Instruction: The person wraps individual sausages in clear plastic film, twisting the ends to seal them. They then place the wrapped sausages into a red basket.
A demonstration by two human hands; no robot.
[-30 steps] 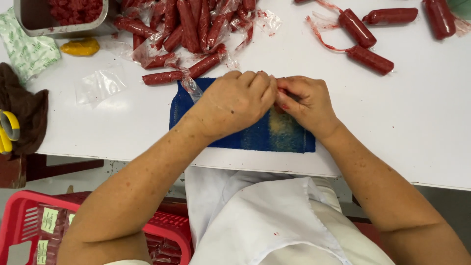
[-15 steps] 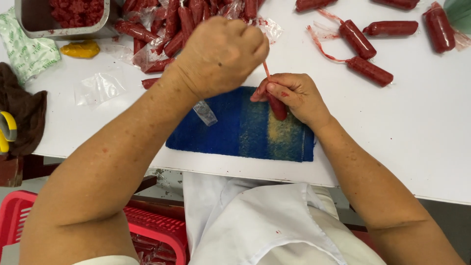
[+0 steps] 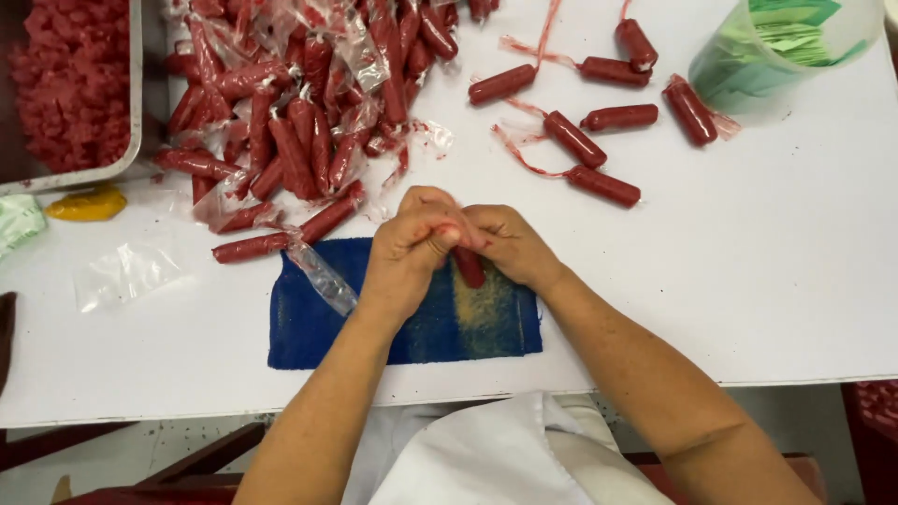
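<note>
Where hands (image 3: 458,245) meet, sausage (image 3: 469,267) pinched between

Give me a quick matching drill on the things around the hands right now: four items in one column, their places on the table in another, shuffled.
Things:
1. blue cloth mat
2. metal tray of red minced meat
3. clear plastic cup of green paper slips
4. small red sausage held by both hands

Places:
A. far right corner
B. far left edge
C. over the mat, between the left hand and right hand
D. near edge, under the hands

Pairs: 1-D, 2-B, 3-A, 4-C
</note>
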